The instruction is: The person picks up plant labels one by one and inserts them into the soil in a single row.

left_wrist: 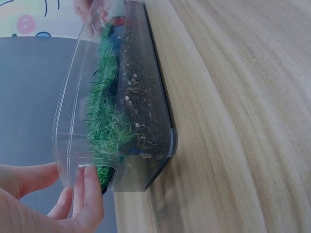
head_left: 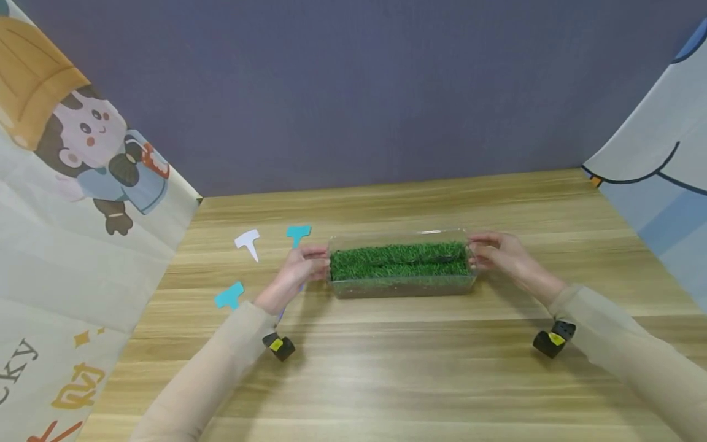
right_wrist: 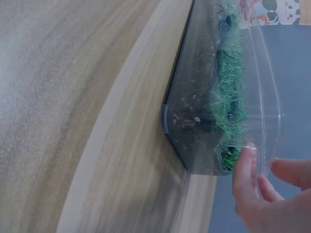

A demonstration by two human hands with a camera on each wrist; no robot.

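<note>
A long clear plastic planter box (head_left: pixel 404 288) stands on the wooden table, with strips of green artificial grass (head_left: pixel 397 252) inside. Through its wall in the left wrist view, dark soil (left_wrist: pixel 138 97) with pale bits shows below the grass. My left hand (head_left: pixel 295 273) grips the box's left end, fingers at the cutout and thumb by the rim. At the opposite end my right hand (head_left: pixel 504 255) holds the wall the same way; in the right wrist view its fingers (right_wrist: pixel 244 174) lie at the cutout. The insides of the cutouts are partly covered by fingers.
Left of the box lie a white T-shaped plant label (head_left: pixel 248 240) and blue ones, one at the back (head_left: pixel 298 232) and one nearer (head_left: pixel 229 295). My left hand partly hides the back one. A dark wall panel (head_left: pixel 386 92) rises behind the table (head_left: pixel 409 368).
</note>
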